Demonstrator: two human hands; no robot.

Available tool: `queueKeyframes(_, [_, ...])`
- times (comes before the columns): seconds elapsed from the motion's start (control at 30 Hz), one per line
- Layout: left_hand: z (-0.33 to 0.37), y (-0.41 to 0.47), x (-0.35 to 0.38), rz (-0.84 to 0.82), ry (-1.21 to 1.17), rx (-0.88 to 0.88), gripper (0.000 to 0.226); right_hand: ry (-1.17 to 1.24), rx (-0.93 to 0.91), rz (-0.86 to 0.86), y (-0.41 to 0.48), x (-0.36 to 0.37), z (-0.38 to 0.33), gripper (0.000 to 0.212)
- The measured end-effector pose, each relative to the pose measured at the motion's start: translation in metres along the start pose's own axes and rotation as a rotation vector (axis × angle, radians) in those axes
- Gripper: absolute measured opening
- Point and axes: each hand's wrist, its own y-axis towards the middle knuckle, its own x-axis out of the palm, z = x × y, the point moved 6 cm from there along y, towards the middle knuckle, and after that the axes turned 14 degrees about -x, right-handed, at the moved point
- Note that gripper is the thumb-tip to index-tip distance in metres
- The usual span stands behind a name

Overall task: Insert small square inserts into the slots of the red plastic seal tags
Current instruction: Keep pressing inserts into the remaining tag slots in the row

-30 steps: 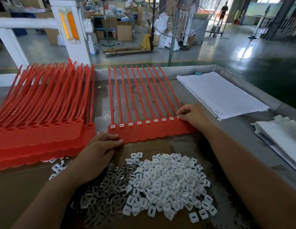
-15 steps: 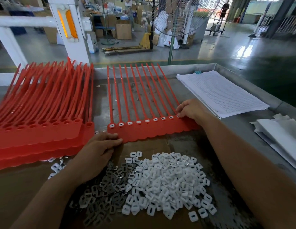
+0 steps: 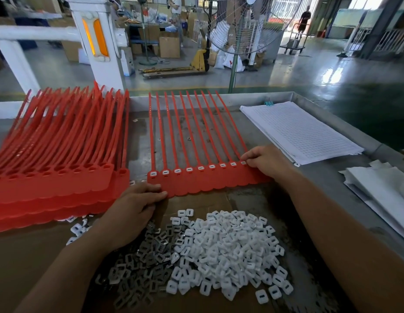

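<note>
Strip of red seal tags (image 3: 207, 181) lies mid-table, a white insert in each slot. Left hand (image 3: 133, 213), fingers straight, rests on its near-left edge. Right hand (image 3: 266, 161), fingers curled, pinches the rightmost insert (image 3: 243, 163). Neither hand has shifted since the earlier frame. Loose inserts (image 3: 230, 249) are piled nearer.

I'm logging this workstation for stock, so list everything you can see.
Red plastic seal tag strip: one, red, centre, white inserts in its slots.
Stacked red tag strips: many, red, left.
White square plastic inserts: heap, white, near centre.
Grey metal square clips: heap, grey, left of those.
Brown cardboard sheet: one, brown, beneath heaps.
Gridded paper sheets: stack, white, far right.
Pedestal fan: one, grey, background.
Left hand: fingers on strip's near edge.
Right hand: curled fingertips at strip's right end.
</note>
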Motion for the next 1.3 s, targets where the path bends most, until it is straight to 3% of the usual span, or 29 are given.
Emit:
queueKeyframes(0.23, [0.001, -0.001, 0.0, -0.001, 0.012, -0.002, 0.038, 0.08, -0.147, -0.008, -0.033, -0.002, -0.021, 0.013])
queueKeyframes(0.43, [0.001, -0.001, -0.001, -0.003, 0.01, -0.012, 0.038, 0.019, -0.317, -0.497, -0.063, 0.018, -0.051, 0.017])
queueKeyframes(0.57, [0.001, -0.001, -0.002, -0.011, 0.008, -0.022, 0.039, -0.034, -0.312, -0.62, -0.069, 0.032, -0.053, 0.014])
queueKeyframes(1.07, [0.0, 0.001, -0.002, -0.001, 0.001, -0.021, 0.039, 0.05, -0.298, -0.601, -0.066, 0.03, -0.047, 0.021])
queueKeyframes(1.17, [0.0, 0.001, -0.002, 0.003, -0.006, -0.02, 0.039, 0.156, -0.278, -0.499, -0.062, 0.023, -0.045, 0.022])
queueKeyframes(1.3, [0.0, 0.001, -0.002, 0.006, -0.005, -0.01, 0.039, 0.201, -0.269, -0.204, -0.046, 0.006, -0.037, 0.023])
